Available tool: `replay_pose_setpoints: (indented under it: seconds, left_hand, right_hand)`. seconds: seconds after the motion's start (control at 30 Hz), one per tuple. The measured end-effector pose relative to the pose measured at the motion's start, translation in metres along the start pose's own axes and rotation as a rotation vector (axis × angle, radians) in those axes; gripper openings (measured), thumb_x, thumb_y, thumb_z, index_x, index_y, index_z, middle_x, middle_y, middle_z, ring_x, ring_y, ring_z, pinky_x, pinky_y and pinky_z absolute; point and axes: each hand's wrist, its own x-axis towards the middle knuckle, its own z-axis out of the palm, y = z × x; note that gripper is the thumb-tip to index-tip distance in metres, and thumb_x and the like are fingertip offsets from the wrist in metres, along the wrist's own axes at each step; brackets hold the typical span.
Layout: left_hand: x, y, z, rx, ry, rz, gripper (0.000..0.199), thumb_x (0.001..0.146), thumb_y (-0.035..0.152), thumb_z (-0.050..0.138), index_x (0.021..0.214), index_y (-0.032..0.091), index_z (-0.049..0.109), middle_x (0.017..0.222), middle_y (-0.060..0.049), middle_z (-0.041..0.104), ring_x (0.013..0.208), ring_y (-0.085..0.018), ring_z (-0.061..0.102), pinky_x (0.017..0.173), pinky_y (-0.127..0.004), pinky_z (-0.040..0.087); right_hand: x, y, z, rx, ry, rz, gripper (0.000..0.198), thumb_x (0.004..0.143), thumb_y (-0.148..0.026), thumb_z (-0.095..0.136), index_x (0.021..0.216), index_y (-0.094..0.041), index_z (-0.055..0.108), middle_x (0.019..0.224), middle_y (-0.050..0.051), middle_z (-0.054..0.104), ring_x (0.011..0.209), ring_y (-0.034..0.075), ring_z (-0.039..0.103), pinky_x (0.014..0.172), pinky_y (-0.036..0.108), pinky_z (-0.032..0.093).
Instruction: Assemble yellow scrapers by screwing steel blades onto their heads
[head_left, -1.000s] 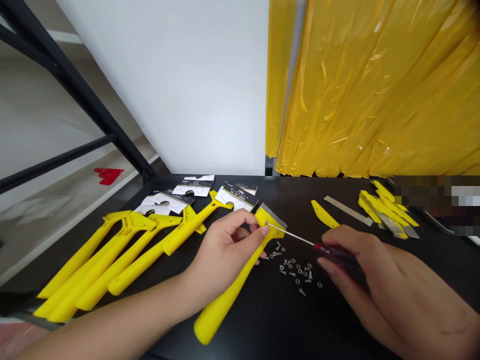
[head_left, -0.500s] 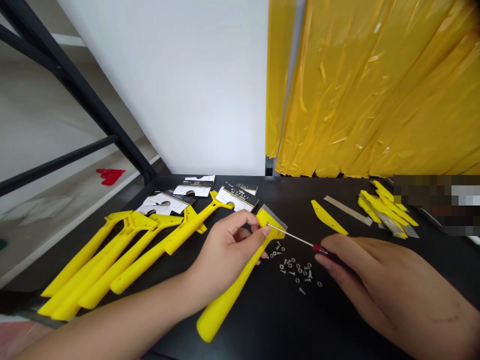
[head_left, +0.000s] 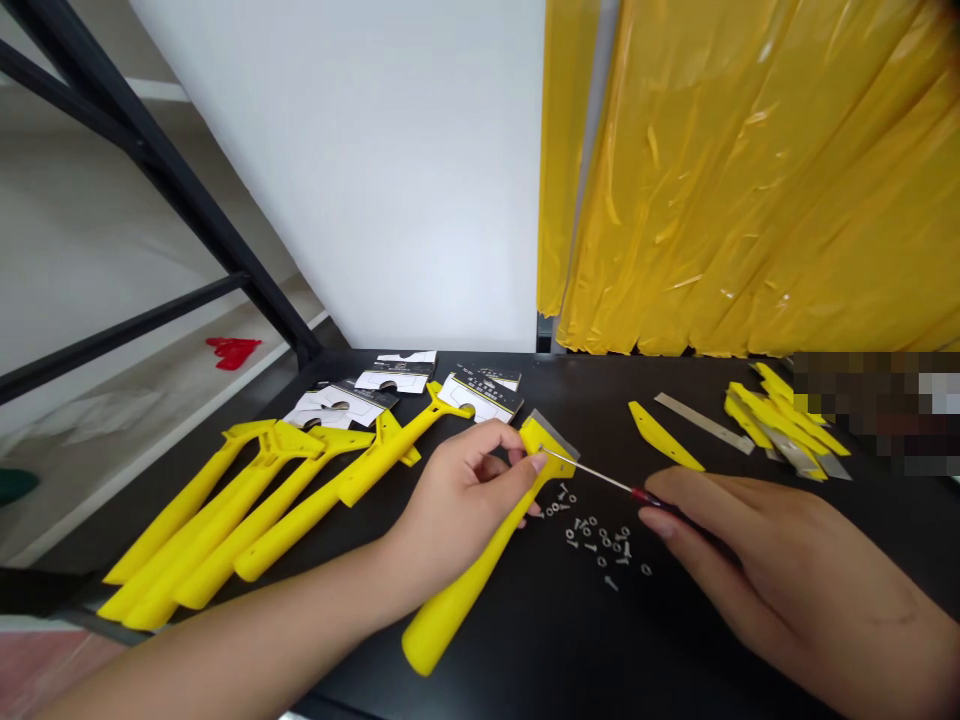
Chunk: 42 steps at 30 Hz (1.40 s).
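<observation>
Holding a yellow scraper (head_left: pixel 450 605) by its head is the left hand (head_left: pixel 457 495), thumb and fingers closed in a pinch grip, with the long handle angled down toward the person. Can't tell if that handle is actually resting on the table (head_left: pixel 555 650), which is a plain matte black top. Right hand's (head_left: pixel 802 570) grip is wrapped around a dark red screwdriver (head_left: pixel 596 475), its shaft running left so the tip meets the scraper's head. Just past the handle there's a loose scatter of little screws and nuts (head_left: pixel 600 540). Over on the left, a bunch of yellow handles (head_left: pixel 292 500) lie side by side, some overlapping. Further back on the right: a single yellow plate (head_left: pixel 664 436), a metal strip (head_left: pixel 703 423) and a messy pile of yellow pieces and blades (head_left: pixel 787 420). Printed cards (head_left: pixel 480 398) sit toward the back edge. Beyond that, left side is a black frame (head_left: pixel 187 210) with pale shelving and something red (head_left: pixel 234 352) on it, then a big white panel (head_left: pixel 375 180), then wrinkled, shiny yellow sheeting (head_left: pixel 765 180) hanging on the right.
</observation>
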Motion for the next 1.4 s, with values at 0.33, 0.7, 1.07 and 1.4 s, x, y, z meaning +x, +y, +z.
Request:
replay_pose_setpoints:
  seconds: [0.33, 0.7, 1.07, 1.4]
  left_hand:
    - [-0.001, 0.0014, 0.0009, 0.005, 0.005, -0.003, 0.03, 0.095, 0.043, 0.084, 0.087, 0.024, 0.063, 0.067, 0.004, 0.066, 0.064, -0.018, 0.074, 0.059, -0.027, 0.062]
    - [-0.0016, 0.0033, -0.0001, 0.007, 0.006, -0.003, 0.03, 0.095, 0.042, 0.084, 0.087, 0.024, 0.063, 0.069, 0.004, 0.066, 0.065, -0.017, 0.075, 0.059, -0.026, 0.061]
    - [-0.0003, -0.002, -0.0008, 0.028, 0.002, 0.014, 0.03, 0.096, 0.043, 0.084, 0.088, 0.024, 0.063, 0.069, 0.004, 0.066, 0.065, -0.018, 0.075, 0.059, -0.026, 0.06]
    - [-0.0007, 0.0, -0.0008, 0.027, 0.009, -0.002, 0.029, 0.096, 0.043, 0.084, 0.088, 0.024, 0.063, 0.07, 0.004, 0.066, 0.066, -0.018, 0.075, 0.06, -0.027, 0.061]
  right_hand:
    - [0.0009, 0.0012, 0.001, -0.04, 0.082, 0.048, 0.023, 0.12, -0.041, 0.047, 0.12, -0.023, 0.062, 0.094, 0.005, 0.081, 0.073, 0.023, 0.082, 0.058, 0.034, 0.06]
    - [0.0051, -0.0036, 0.0001, -0.054, 0.078, -0.002, 0.025, 0.122, -0.037, 0.041, 0.106, -0.025, 0.056, 0.076, 0.0, 0.074, 0.056, 0.02, 0.075, 0.048, 0.032, 0.056]
    - [0.0023, -0.002, 0.0, 0.011, 0.058, 0.054, 0.021, 0.12, -0.037, 0.045, 0.118, -0.024, 0.061, 0.083, 0.001, 0.078, 0.061, 0.02, 0.078, 0.052, 0.031, 0.058]
    - [0.0025, -0.0013, 0.0016, -0.017, 0.025, 0.039, 0.027, 0.122, -0.038, 0.041, 0.111, -0.024, 0.061, 0.076, -0.001, 0.076, 0.054, 0.02, 0.076, 0.047, 0.031, 0.056]
